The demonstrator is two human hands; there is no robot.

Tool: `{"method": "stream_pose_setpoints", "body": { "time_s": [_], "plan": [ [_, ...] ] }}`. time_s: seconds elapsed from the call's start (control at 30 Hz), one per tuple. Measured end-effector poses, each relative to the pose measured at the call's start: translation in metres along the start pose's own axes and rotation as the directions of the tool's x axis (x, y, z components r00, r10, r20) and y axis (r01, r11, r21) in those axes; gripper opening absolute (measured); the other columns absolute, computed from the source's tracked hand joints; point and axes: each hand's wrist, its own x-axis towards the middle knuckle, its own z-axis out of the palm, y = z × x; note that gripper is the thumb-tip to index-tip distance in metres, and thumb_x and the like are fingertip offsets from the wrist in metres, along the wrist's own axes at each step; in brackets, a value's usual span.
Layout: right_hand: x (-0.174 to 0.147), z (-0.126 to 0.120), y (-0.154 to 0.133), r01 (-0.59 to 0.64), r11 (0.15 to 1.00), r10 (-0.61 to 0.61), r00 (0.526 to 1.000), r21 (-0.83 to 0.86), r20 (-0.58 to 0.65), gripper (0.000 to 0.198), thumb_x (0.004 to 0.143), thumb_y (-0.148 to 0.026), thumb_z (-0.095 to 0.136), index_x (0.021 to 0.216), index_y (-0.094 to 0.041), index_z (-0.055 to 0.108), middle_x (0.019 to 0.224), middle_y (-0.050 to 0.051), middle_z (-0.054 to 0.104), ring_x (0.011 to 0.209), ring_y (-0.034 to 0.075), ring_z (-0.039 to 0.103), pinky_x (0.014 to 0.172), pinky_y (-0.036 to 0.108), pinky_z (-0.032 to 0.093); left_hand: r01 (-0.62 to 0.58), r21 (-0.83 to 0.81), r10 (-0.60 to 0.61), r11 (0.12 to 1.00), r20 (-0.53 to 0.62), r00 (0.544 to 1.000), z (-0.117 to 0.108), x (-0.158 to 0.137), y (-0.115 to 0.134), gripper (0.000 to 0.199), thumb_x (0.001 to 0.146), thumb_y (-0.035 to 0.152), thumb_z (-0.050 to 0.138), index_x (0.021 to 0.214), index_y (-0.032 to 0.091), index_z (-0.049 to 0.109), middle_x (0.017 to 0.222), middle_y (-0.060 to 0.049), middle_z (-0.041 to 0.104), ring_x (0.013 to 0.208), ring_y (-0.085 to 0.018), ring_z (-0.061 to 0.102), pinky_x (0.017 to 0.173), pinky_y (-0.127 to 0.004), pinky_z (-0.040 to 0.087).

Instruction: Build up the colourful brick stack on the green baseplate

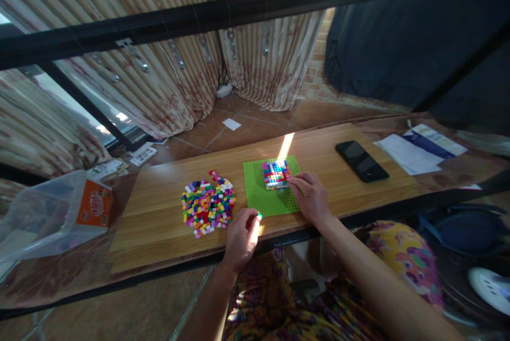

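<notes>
A green baseplate (255, 189) lies on the wooden board, with a small multicoloured block of bricks (275, 172) built near its far right corner. My right hand (311, 196) rests on the plate's right side, its fingertips touching the built block. My left hand (243, 237) hovers at the plate's near left corner, pinching a tiny green brick (259, 216) between thumb and finger. A loose pile of small coloured bricks (207, 204) lies to the left of the plate.
A black phone (362, 160) lies to the right on the wooden board (159, 224), with papers (418, 148) beyond it. At far left sits a clear plastic bag (43, 216) holding an orange box (94, 204). Curtains hang behind; black frame bars cross the view.
</notes>
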Motion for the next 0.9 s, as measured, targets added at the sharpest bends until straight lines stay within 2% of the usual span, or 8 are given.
{"method": "stream_pose_setpoints", "body": {
  "time_s": [0.23, 0.43, 0.67, 0.77, 0.83, 0.9],
  "plan": [
    [0.001, -0.003, -0.006, 0.078, 0.989, -0.073, 0.996, -0.129, 0.044, 0.019, 0.09, -0.025, 0.052, 0.089, -0.021, 0.07, 0.088, 0.006, 0.065, 0.086, 0.019, 0.055, 0.077, 0.031, 0.045, -0.002, -0.003, 0.002, 1.0, 0.004, 1.0, 0.0, 0.0, 0.0, 0.013, 0.088, 0.026, 0.05, 0.091, 0.019, 0.06, 0.085, -0.003, 0.063, 0.076, -0.013, 0.058, 0.068, -0.025, 0.044],
    [-0.007, -0.001, -0.007, 0.153, 0.94, -0.127, 0.987, -0.304, 0.103, 0.02, 0.09, -0.021, 0.049, 0.098, -0.021, 0.067, 0.096, 0.008, 0.064, 0.09, 0.02, 0.053, 0.078, 0.032, 0.04, 0.003, -0.003, -0.003, 1.0, -0.003, 1.0, 0.0, 0.001, 0.001, 0.013, 0.087, 0.026, 0.051, 0.09, 0.019, 0.061, 0.084, -0.003, 0.064, 0.075, -0.014, 0.059, 0.068, -0.024, 0.044],
    [-0.008, -0.009, -0.008, 0.267, 0.871, -0.155, 0.946, -0.413, 0.285, 0.032, 0.089, -0.015, 0.045, 0.117, -0.016, 0.059, 0.104, 0.011, 0.064, 0.091, 0.023, 0.051, 0.078, 0.037, 0.036, 0.087, -0.121, -0.09, 0.989, -0.014, 0.996, 0.002, 0.002, -0.001, 0.015, 0.085, 0.028, 0.053, 0.091, 0.018, 0.063, 0.078, -0.002, 0.064, 0.069, -0.013, 0.058, 0.064, -0.024, 0.045],
    [-0.005, -0.013, -0.012, 0.224, 0.894, -0.112, 0.95, -0.387, 0.292, 0.031, 0.09, -0.018, 0.044, 0.118, -0.015, 0.058, 0.104, 0.011, 0.065, 0.091, 0.025, 0.052, 0.079, 0.038, 0.036, 0.124, -0.182, -0.127, 0.975, -0.007, 0.992, 0.003, 0.002, -0.003, 0.019, 0.084, 0.03, 0.054, 0.094, 0.018, 0.065, 0.078, -0.002, 0.065, 0.068, -0.013, 0.059, 0.061, -0.023, 0.045],
    [-0.008, -0.013, -0.02, 0.129, 0.934, -0.052, 0.972, -0.332, 0.23, 0.031, 0.091, -0.02, 0.044, 0.118, -0.014, 0.057, 0.105, 0.011, 0.065, 0.092, 0.025, 0.053, 0.081, 0.039, 0.038, 0.14, -0.219, -0.144, 0.966, -0.002, 0.99, 0.004, 0.002, -0.005, 0.02, 0.084, 0.03, 0.054, 0.095, 0.018, 0.065, 0.076, -0.002, 0.064, 0.067, -0.013, 0.059, 0.059, -0.022, 0.045],
    [-0.016, -0.013, -0.034, 0.0, 0.978, 0.031, 0.989, -0.208, 0.147, 0.031, 0.091, -0.022, 0.044, 0.119, -0.015, 0.056, 0.105, 0.012, 0.064, 0.094, 0.024, 0.054, 0.083, 0.038, 0.04, 0.154, -0.253, -0.159, 0.955, 0.0, 0.987, 0.005, 0.002, -0.006, 0.021, 0.083, 0.031, 0.055, 0.095, 0.018, 0.065, 0.074, -0.001, 0.063, 0.065, -0.012, 0.058, 0.058, -0.021, 0.045]
  ]
}}
